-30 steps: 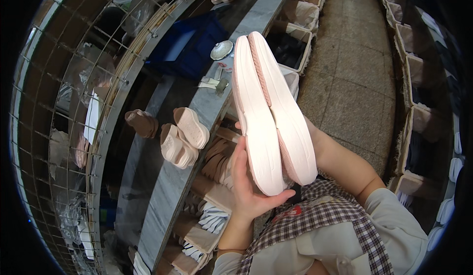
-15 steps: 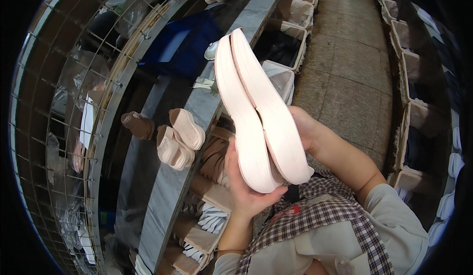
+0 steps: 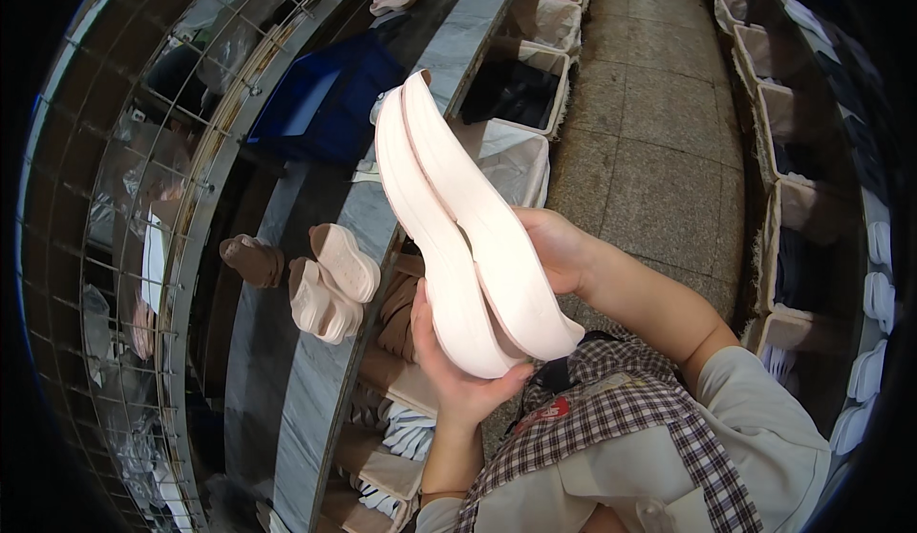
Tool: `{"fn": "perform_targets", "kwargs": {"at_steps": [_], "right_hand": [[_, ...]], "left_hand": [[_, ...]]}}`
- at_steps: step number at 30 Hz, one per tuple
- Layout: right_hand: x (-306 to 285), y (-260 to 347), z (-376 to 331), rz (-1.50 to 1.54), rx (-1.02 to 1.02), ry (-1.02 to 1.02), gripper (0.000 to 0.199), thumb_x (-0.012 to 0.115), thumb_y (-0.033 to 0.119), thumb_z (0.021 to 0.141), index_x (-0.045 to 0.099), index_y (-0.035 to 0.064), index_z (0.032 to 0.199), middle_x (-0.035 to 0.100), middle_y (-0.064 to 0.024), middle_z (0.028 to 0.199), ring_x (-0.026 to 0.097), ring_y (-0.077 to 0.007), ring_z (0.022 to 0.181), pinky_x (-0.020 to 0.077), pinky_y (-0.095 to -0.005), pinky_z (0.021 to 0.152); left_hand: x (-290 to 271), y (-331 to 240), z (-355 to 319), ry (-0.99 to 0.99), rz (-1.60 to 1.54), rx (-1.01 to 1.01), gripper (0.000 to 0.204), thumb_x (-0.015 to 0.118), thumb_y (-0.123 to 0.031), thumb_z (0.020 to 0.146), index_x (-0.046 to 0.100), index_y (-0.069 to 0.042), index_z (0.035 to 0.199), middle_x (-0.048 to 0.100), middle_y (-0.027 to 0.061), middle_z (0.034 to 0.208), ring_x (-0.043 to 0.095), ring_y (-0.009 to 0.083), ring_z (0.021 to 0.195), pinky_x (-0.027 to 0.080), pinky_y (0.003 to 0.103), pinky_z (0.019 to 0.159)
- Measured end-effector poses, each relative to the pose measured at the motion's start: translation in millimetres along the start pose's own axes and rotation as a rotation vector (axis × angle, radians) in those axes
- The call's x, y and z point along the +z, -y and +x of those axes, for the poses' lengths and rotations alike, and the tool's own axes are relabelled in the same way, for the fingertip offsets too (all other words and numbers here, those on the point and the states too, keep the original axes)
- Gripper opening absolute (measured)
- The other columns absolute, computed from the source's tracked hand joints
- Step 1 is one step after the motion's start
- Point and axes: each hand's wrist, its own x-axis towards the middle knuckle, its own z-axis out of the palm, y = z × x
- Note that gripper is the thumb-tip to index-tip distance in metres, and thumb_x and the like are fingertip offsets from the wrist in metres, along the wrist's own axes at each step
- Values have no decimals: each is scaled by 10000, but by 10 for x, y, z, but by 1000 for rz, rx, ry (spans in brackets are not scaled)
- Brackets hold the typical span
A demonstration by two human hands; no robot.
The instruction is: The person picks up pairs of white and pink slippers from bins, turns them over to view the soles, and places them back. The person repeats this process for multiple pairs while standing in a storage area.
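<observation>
Presently, your left hand (image 3: 457, 385) grasps the lower ends of two pale soles (image 3: 491, 237), held tilted, side by side, before the bench (image 3: 315, 390). Your right hand (image 3: 559, 251) grasps their right side; its fingertips are hidden, apparently behind them.

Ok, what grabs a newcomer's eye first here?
The two long, pale pink soles, side by side near the picture's centre, between the left hand and right hand. Next, the dark blue crate beyond them, upper left. Then the small pale pink soles on the grey bench, left of the hands.
</observation>
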Motion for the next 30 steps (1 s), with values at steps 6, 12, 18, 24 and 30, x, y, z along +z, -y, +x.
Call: {"fn": "perform_targets", "kwargs": {"at_steps": [6, 12, 18, 24, 30], "right_hand": [[15, -1, -8, 9, 4, 12, 422, 416, 229, 961, 467, -80, 1244, 600, -192, 1131, 652, -220, 938, 551, -336, 813], [-93, -47, 11, -24, 19, -125, 389, 391, 204, 973, 437, -40, 1272, 581, -184, 1164, 626, -226, 994, 526, -354, 865], [-240, -116, 21, 7, 95, -293, 383, 379, 197, 979, 438, -49, 1266, 580, -189, 1170, 621, -245, 1011, 515, -369, 892], [-232, -139, -22, -7, 140, -450, 387, 373, 223, 983, 447, -50, 1248, 582, -182, 1166, 622, -249, 1003, 502, -374, 899], [-140, -137, -61, -258, -12, -476, 393, 398, 171, 968, 379, -31, 1305, 557, -176, 1194, 593, -236, 1054, 485, -371, 917]], "left_hand": [[18, -18, 10, 4, -30, 32, 1159, 850, -364, 604, 111, -9, 1423, 210, 219, 1435, 287, 335, 1317, 282, 461, 1056], [79, -87, -3, -76, -127, -87, 1137, 842, -354, 622, 116, 2, 1421, 272, 203, 1407, 359, 314, 1274, 321, 433, 1042], [28, -38, 1, -89, -171, -177, 1040, 804, -395, 672, 184, 4, 1405, 332, 183, 1380, 370, 289, 1267, 321, 408, 1040], [18, 62, -46, -125, -177, -222, 981, 773, -436, 708, 228, 7, 1393, 399, 166, 1349, 411, 258, 1246, 315, 381, 1050], [-114, 122, 150, -62, -160, -239, 805, 581, -516, 847, 287, 16, 1373, 342, 188, 1398, 367, 295, 1280, 299, 417, 1068]]}}
